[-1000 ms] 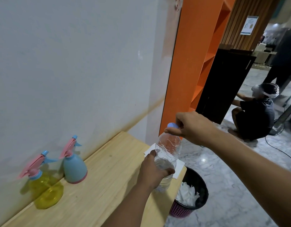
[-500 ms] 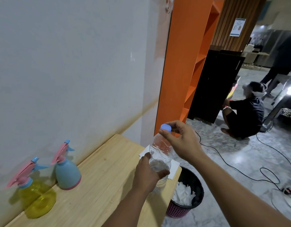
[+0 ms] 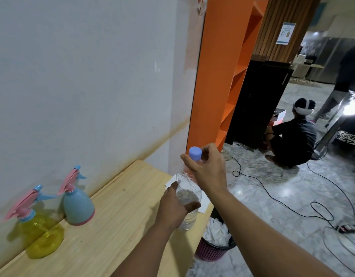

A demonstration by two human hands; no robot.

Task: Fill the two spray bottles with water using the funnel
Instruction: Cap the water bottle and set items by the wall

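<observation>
Here the left hand grips a clear water bottle above the worktop's right edge, while the right hand pinches its blue cap. Both spray bottles, yellow and blue, stand along the wall edge.

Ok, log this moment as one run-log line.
left hand: grips water bottle | right hand: pinches cap | spray bottles: capped, on table | funnel: unseen

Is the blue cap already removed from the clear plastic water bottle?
No, the blue cap sits on the neck of the clear plastic water bottle, pinched by the right hand while the left hand grips the body.
</observation>
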